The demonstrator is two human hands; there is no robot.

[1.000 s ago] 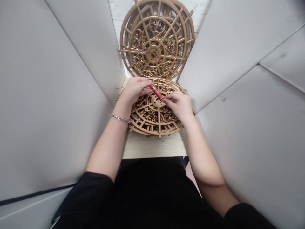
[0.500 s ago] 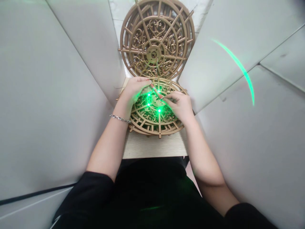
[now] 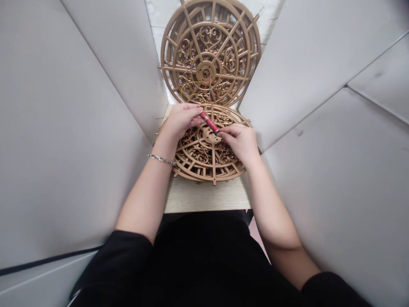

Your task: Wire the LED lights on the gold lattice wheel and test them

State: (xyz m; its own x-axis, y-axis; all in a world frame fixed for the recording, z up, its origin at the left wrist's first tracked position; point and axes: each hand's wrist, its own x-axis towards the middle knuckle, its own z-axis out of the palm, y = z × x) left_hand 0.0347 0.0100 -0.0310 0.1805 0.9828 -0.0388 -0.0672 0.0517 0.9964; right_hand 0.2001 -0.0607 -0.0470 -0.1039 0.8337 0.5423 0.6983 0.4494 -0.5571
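A slim red cylinder with silver bands point(image 3: 210, 123), which looks like a red battery or two end to end, slants between my hands above a round gold openwork frame point(image 3: 213, 170). The fingers of my left hand point(image 3: 183, 118) pinch its upper left end. My right hand point(image 3: 241, 140) pinches the lower right end between thumb and fingertips. Thin yellow and red wires point(image 3: 191, 83) run near my left fingers; their ends are hidden. Several such frames are stacked under my hands, with scrollwork and a pierced hub point(image 3: 211, 135).
More round gold frames point(image 3: 206, 74) stand leaning at the back, behind the stack. A pale wooden board point(image 3: 207, 196) supports the near stack. Grey panels rise close on the left point(image 3: 79, 128) and right point(image 3: 319, 170).
The green points of light on the frame, their glow and the green arc on the right panel have gone out. Both hands have barely moved.
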